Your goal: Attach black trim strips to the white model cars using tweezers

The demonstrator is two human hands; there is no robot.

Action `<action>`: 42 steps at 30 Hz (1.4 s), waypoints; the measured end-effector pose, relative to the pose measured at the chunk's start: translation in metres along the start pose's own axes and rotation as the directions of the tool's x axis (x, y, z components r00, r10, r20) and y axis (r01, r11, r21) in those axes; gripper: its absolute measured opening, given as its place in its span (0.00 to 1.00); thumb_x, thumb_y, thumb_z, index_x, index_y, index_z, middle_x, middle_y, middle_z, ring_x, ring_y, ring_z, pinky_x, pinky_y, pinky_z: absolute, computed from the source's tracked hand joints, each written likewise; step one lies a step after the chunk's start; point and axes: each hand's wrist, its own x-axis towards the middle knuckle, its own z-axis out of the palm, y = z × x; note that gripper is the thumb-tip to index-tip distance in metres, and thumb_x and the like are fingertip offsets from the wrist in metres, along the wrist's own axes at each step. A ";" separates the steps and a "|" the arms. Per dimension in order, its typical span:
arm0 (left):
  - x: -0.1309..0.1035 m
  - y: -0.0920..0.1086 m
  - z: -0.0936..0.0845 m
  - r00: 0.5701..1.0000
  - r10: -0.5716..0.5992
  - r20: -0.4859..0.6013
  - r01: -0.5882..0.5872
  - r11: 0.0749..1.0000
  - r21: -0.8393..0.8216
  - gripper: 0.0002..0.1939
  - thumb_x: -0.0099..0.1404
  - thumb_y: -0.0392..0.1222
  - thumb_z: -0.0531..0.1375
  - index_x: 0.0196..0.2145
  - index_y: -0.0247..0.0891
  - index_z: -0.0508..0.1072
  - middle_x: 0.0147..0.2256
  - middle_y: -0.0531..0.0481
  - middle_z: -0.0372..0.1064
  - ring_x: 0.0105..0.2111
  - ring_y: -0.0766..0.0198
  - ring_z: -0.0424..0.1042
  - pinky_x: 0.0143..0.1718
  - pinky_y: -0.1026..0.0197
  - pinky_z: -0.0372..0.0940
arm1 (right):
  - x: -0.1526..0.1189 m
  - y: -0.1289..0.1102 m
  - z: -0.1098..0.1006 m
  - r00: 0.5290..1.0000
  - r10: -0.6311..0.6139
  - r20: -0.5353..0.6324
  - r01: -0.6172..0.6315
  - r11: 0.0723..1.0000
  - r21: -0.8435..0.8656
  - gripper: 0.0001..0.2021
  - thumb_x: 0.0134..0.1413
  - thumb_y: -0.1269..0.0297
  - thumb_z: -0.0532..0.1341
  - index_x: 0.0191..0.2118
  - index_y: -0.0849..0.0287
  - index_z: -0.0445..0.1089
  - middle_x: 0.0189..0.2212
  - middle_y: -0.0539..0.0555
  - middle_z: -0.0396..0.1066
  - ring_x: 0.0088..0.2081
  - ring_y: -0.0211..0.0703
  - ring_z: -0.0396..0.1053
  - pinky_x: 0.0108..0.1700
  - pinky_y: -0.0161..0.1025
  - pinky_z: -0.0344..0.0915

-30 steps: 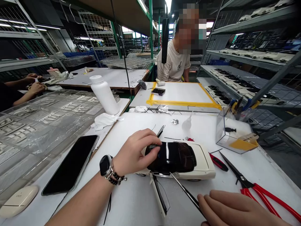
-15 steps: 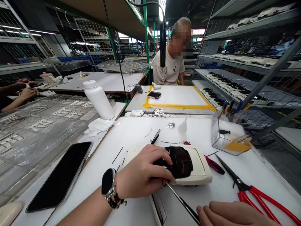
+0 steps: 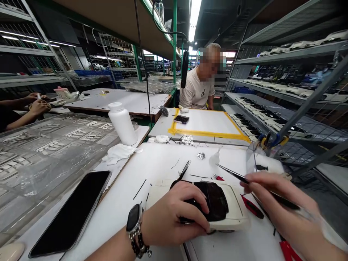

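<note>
A cream model car [image 3: 236, 203] with a black roof lies on the white worktop, its nose or tail pointing right. My left hand [image 3: 176, 214], with a watch and bracelets on the wrist, reaches over the car and grips its side with thumb and fingers. Raised to the right of it, my right hand [image 3: 282, 210] pinches a pair of tweezers [image 3: 232, 173]. The tweezers' tips point left, above the far side of the car, and nothing shows between them. Thin black strips [image 3: 140, 189] lie left of the car. Part of the car is hidden behind my left hand.
Red-handled scissors [image 3: 289, 251] and a red-and-black tool [image 3: 252, 207] lie right of the car. A phone [image 3: 70, 214], a white bottle [image 3: 123, 125] and plastic trays [image 3: 54, 159] are at left. Shelves [image 3: 274, 58] of model cars stand right. A co-worker [image 3: 199, 87] sits opposite.
My right hand has risen from the lower right with the tweezers, whose tips have left the car's near side. My left hand stays on the car. The view has tilted up a little.
</note>
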 end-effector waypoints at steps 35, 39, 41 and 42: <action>0.000 -0.003 0.002 0.995 -0.076 -0.063 0.058 0.965 -0.257 0.02 0.55 0.32 0.67 0.26 0.36 0.78 0.32 0.48 0.72 0.37 0.63 0.70 0.44 0.62 0.65 | 0.061 0.052 0.093 0.820 0.047 0.571 0.062 0.983 -0.170 0.05 0.59 0.67 0.52 0.32 0.55 0.55 0.27 0.49 0.63 0.28 0.40 0.58 0.30 0.36 0.54; -0.001 -0.002 0.003 0.994 -0.095 -0.052 0.077 0.955 -0.285 0.02 0.55 0.34 0.67 0.26 0.37 0.78 0.33 0.48 0.72 0.36 0.63 0.70 0.43 0.62 0.65 | 0.064 0.050 0.093 0.791 -0.029 0.611 0.140 0.981 -0.134 0.05 0.57 0.69 0.51 0.31 0.56 0.55 0.28 0.50 0.63 0.30 0.42 0.59 0.31 0.36 0.53; 0.000 -0.002 0.003 0.994 -0.099 -0.049 0.080 0.952 -0.294 0.02 0.55 0.34 0.67 0.26 0.37 0.78 0.33 0.48 0.72 0.35 0.63 0.70 0.43 0.62 0.65 | 0.066 0.049 0.094 0.780 -0.064 0.623 0.170 0.979 -0.112 0.06 0.56 0.69 0.51 0.29 0.56 0.54 0.27 0.50 0.62 0.29 0.42 0.59 0.30 0.36 0.51; 0.000 -0.002 0.003 0.994 -0.095 -0.048 0.076 0.952 -0.297 0.02 0.55 0.33 0.67 0.26 0.36 0.78 0.33 0.47 0.72 0.35 0.63 0.70 0.43 0.63 0.65 | 0.067 0.048 0.094 0.779 -0.076 0.623 0.177 0.979 -0.102 0.07 0.56 0.69 0.52 0.28 0.56 0.53 0.26 0.50 0.61 0.28 0.42 0.58 0.29 0.37 0.50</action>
